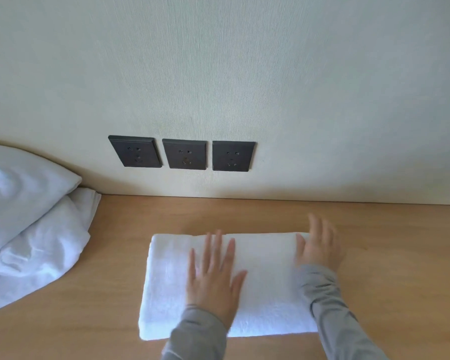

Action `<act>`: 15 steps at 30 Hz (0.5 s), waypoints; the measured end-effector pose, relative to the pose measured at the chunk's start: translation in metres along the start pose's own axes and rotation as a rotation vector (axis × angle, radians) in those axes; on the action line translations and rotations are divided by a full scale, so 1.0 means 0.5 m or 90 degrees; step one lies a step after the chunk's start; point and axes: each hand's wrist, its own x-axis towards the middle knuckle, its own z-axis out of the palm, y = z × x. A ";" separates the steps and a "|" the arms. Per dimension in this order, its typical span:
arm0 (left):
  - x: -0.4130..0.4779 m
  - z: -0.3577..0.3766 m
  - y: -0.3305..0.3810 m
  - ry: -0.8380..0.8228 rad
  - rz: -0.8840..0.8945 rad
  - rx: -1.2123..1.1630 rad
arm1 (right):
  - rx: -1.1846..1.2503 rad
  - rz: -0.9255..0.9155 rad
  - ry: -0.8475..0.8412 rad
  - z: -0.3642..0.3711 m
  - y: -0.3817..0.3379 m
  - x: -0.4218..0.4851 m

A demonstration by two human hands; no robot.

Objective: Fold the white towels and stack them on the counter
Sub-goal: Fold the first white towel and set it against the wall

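**Smoothing a folded towel flat**

Pressing on the towel (265, 289) with the left hand (213, 279): palm down, fingers straight and spread, gripping nothing. Nudging the towel's right edge with the right hand (320, 250): fingers straight as well, slightly blurred, nothing grasped. Grey sleeves (330, 307) on both arms.

Folded into a rectangle, lying mid-view on the worktop (400, 255), short of the wall (218, 74).

Apparently smoothing and squaring after a fold. To do it well:

- Pin the centre with the left palm.
- Sweep outward to the edges to push out creases.
- Tap the right edge until the layers sit flush.
- Avoid dragging the whole bundle across the wood.

Further left on the worktop, a loose white pile (37, 242), unfolded and probably next in line. On the wall above, three dark sockets (185, 154).
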 end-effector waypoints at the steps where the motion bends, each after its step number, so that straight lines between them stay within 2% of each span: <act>1: -0.004 0.009 0.010 -0.033 0.003 0.011 | 0.020 -0.109 0.052 -0.006 -0.024 -0.022; 3: 0.002 0.023 0.010 -0.060 -0.003 0.028 | 0.042 -0.297 0.045 -0.002 -0.065 -0.085; 5: 0.010 0.032 0.003 -0.061 0.003 0.053 | -0.009 -0.359 -0.085 0.007 -0.089 -0.137; 7: 0.018 0.037 -0.007 -0.074 0.022 0.058 | -0.063 -0.363 -0.194 0.013 -0.082 -0.150; 11: 0.020 0.036 -0.069 -0.053 0.070 0.063 | -0.126 -0.307 -0.260 0.003 -0.011 -0.105; 15: 0.006 0.031 -0.149 -0.043 0.006 0.079 | -0.144 -0.264 -0.300 0.019 0.091 -0.079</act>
